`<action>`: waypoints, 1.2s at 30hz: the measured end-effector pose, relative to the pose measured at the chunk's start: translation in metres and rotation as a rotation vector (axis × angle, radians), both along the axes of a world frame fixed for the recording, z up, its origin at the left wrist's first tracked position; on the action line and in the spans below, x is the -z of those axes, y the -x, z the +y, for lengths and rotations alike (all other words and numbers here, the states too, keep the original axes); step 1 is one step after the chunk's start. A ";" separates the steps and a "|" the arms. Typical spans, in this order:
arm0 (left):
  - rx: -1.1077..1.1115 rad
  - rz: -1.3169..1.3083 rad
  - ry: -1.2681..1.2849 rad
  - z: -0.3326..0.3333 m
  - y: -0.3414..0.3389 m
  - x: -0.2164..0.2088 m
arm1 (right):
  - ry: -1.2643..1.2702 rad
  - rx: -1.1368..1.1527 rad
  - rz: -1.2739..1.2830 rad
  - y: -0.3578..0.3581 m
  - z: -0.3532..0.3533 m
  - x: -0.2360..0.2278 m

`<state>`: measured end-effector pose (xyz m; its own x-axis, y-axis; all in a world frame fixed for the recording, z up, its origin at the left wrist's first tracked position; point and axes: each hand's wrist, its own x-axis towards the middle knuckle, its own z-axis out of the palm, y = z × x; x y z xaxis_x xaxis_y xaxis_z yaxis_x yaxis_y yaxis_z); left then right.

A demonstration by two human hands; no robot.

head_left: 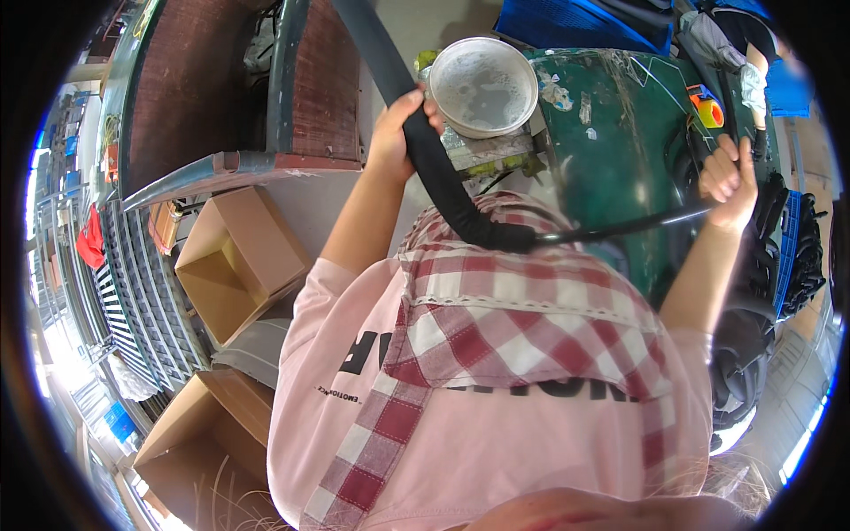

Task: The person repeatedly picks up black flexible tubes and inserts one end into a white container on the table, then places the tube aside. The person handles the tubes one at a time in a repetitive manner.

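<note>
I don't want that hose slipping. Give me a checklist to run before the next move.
1. Left hand wrapped around the black rubber hose: ok.
2. Right hand holding the thin metal rod that comes out of the hose end: ok.
3. Rod seated fully in the hose: cannot tell.
4. White basin of cloudy liquid close by on the green bench: ok.
5. Hose free of the apron: not ok, it lies against it.
</note>
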<state>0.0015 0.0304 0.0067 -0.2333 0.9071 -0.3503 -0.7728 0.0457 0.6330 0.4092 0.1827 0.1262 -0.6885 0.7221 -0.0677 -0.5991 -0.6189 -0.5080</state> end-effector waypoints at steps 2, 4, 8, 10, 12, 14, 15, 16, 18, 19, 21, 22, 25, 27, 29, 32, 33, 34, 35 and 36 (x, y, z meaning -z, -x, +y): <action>-0.046 -0.047 0.089 -0.018 -0.005 0.015 | 0.065 0.093 -0.068 0.010 -0.014 0.012; -0.090 -0.101 0.120 -0.037 -0.003 0.019 | 0.121 0.192 -0.132 0.022 -0.026 0.021; -0.147 -0.074 0.017 -0.063 0.006 0.015 | 0.089 0.290 -0.182 0.052 -0.042 0.013; -0.146 -0.075 -0.004 -0.077 0.011 0.019 | 0.032 0.244 -0.182 0.065 -0.044 0.009; -0.114 -0.164 -0.001 -0.091 0.009 0.025 | 0.031 0.128 -0.190 0.074 -0.027 0.010; -0.065 -0.206 0.011 -0.096 0.006 0.026 | 0.043 0.082 -0.247 0.087 -0.005 0.007; -0.071 -0.192 0.016 -0.091 0.005 0.025 | 0.004 0.088 -0.276 0.093 0.001 0.002; -0.091 -0.171 0.022 -0.085 0.005 0.023 | -0.038 0.056 -0.233 0.098 0.010 -0.003; -0.144 -0.142 -0.006 -0.072 0.008 0.016 | -0.112 -0.032 -0.115 0.102 0.023 -0.010; -0.142 -0.127 -0.064 -0.065 0.010 0.011 | -0.137 -0.016 -0.107 0.102 0.026 -0.013; -0.137 -0.141 -0.098 -0.062 0.011 0.002 | -0.082 0.100 -0.159 0.102 0.019 -0.011; -0.133 -0.132 -0.074 -0.066 0.009 0.006 | -0.025 0.123 -0.192 0.098 0.014 -0.005; -0.141 -0.114 0.076 -0.098 -0.006 0.027 | 0.106 0.176 -0.331 0.087 -0.015 0.032; -0.090 -0.152 0.176 -0.120 -0.017 0.029 | 0.218 0.239 -0.405 0.078 -0.042 0.050; -0.157 -0.204 0.176 -0.129 -0.016 0.032 | 0.307 0.345 -0.463 0.081 -0.068 0.056; -0.277 -0.098 0.192 -0.121 -0.007 0.024 | 0.275 0.388 -0.369 0.090 -0.083 0.055; -0.316 -0.028 0.200 -0.114 -0.001 0.021 | 0.249 0.403 -0.329 0.098 -0.085 0.051; -0.396 -0.022 0.230 -0.106 0.006 0.020 | 0.242 0.398 -0.319 0.106 -0.085 0.048; -0.418 -0.018 0.213 -0.100 0.010 0.019 | 0.212 0.429 -0.356 0.115 -0.085 0.043; -0.439 -0.015 0.196 -0.094 0.012 0.016 | 0.179 0.443 -0.361 0.117 -0.083 0.044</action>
